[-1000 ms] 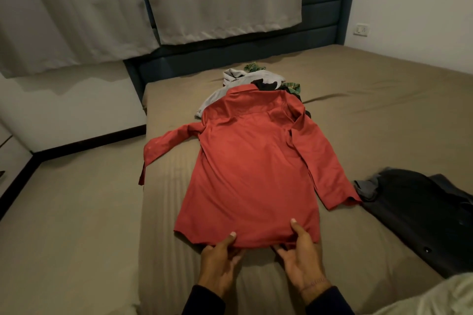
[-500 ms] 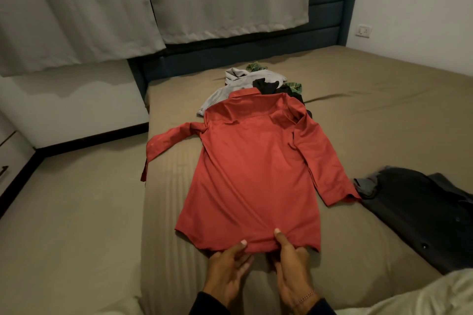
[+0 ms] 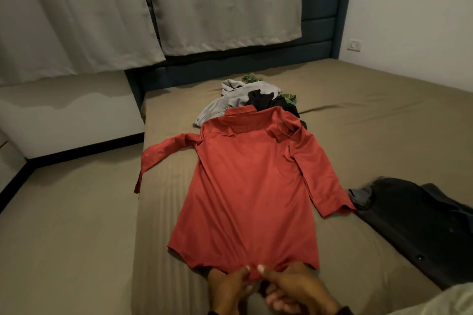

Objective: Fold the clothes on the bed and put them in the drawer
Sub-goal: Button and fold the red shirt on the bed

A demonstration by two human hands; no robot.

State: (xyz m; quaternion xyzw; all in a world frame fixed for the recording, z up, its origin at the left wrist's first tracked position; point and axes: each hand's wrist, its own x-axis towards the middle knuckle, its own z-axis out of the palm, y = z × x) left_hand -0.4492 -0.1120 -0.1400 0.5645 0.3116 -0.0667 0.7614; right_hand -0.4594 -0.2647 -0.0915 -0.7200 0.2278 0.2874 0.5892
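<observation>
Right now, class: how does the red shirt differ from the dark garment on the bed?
The red shirt lies spread flat, sleeves out; the dark garment lies rumpled. Both hands, left hand and right hand, pinch the red shirt's hem; nothing touches the dark garment. Both rest on the bed.

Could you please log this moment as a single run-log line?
stage: folding not begun | left hand: pinches hem | right hand: pinches hem | red long-sleeved shirt: flat on brown bed | drawer: unseen
</observation>
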